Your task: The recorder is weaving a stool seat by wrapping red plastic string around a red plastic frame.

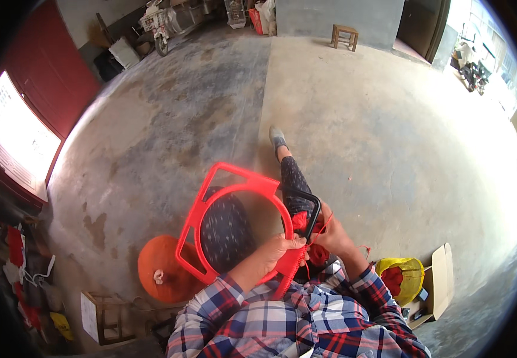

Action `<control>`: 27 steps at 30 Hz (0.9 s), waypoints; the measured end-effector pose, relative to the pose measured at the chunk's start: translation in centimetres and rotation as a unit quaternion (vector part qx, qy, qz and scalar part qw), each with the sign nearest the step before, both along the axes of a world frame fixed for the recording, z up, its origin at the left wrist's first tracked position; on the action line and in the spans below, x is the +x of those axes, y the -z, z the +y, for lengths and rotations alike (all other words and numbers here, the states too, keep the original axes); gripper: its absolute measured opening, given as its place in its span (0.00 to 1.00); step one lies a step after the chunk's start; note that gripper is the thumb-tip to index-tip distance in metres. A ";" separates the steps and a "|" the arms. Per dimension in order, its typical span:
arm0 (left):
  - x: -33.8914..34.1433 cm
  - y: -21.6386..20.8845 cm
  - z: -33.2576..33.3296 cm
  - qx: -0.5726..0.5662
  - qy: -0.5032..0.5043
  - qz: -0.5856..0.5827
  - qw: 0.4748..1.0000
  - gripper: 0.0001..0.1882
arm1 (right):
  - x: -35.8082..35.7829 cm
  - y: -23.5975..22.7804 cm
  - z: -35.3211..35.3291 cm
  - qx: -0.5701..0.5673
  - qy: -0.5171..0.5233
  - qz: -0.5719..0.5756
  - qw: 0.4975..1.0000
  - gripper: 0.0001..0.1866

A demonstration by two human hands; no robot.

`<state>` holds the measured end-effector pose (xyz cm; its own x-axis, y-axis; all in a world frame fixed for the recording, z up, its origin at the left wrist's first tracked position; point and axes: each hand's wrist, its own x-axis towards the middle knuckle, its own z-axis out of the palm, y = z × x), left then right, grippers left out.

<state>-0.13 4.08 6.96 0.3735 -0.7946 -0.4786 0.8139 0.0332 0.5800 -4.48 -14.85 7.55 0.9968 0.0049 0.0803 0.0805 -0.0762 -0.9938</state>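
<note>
A red plastic frame (195, 218) with a large round opening lies tilted over my lap. My left hand (276, 253) is closed on its right-hand rim, thumb on top. Next to that rim stands a black angled bracket (314, 210), with bunched red material (299, 221) beside it. My right hand (332, 235) is at the bracket's right side, fingers bent together around a thin red string (328, 222). Part of its grip is hidden behind the bracket. More red material (318, 255) hangs below my hands.
An orange round stool top (160, 256) is at my left, near a small wooden stool (110, 316). At my right stand a yellow mesh basket (415, 274) with red contents and an open cardboard box (441, 280). Farther off are a wooden stool (345, 30) and a parked bike (162, 42).
</note>
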 end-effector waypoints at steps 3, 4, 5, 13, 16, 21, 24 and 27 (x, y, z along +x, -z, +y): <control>0.4 0.0 -0.3 -0.012 -0.015 -0.017 1.000 0.09 | 0.4 -0.8 -0.1 0.184 0.022 0.051 0.981 0.48; 0.7 -0.2 -0.4 -0.015 -0.017 -0.018 1.000 0.09 | 0.6 -1.3 0.3 0.180 0.020 0.051 0.982 0.48; 1.1 -0.6 -0.7 -0.009 -0.017 -0.021 1.000 0.09 | 0.9 -2.0 0.9 0.225 0.021 0.041 0.973 0.48; 0.6 -0.9 -1.1 -0.007 -0.047 -0.036 0.998 0.12 | 3.0 -1.1 2.0 0.181 0.043 0.066 0.980 0.26; 0.2 0.0 -0.5 0.008 -0.060 -0.004 0.998 0.12 | 3.2 -0.5 0.7 -0.192 0.184 -0.151 0.952 0.18; 1.5 -0.9 0.5 0.036 -0.051 -0.030 0.998 0.13 | 1.1 -4.4 -2.7 -0.225 0.117 0.020 0.967 0.19; 2.2 -0.3 0.7 0.047 -0.098 -0.001 0.994 0.09 | -1.6 -3.0 -6.2 -0.120 0.007 0.146 0.982 0.16; 2.5 -0.3 0.5 0.051 -0.084 0.018 0.995 0.10 | -5.6 -0.7 -9.1 0.216 0.115 0.111 0.963 0.11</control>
<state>2.40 4.59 7.31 0.4788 -0.6685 -0.5690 0.8218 0.1135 0.5583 -10.04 -23.92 8.24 0.9604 -0.2034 -0.1905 -0.1080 0.3582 -0.9274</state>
